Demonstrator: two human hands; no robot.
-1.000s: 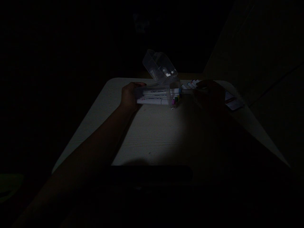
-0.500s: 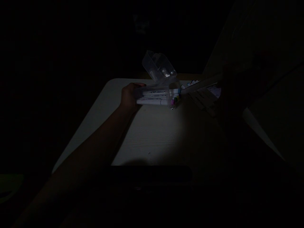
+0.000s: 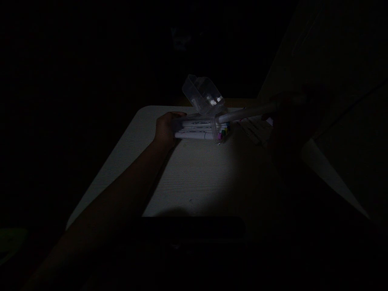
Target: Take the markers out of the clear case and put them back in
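My left hand (image 3: 165, 129) is closed around the near end of a clear plastic case (image 3: 214, 130), which lies on its side on the table. Inside lie several white markers (image 3: 194, 136) with coloured ends, pink, green and yellow among them, pointing right. The case's hinged lid (image 3: 202, 93) stands open behind it. In deep shadow on the right, my right hand (image 3: 287, 121) grips a white marker (image 3: 248, 112); its tip end is at the case's open mouth. The fingers of that hand are hard to make out.
More white markers (image 3: 253, 129) lie in shadow on the table, right of the case. The pale wood-grain table (image 3: 194, 173) is lit in its middle. A dark cutout (image 3: 194, 226) edges its front. A thin dark cable (image 3: 351, 105) runs at the right.
My right hand has brought its marker left, so the marker's end has come to the mouth of the case. My left hand keeps its hold; the whole view has shifted slightly.
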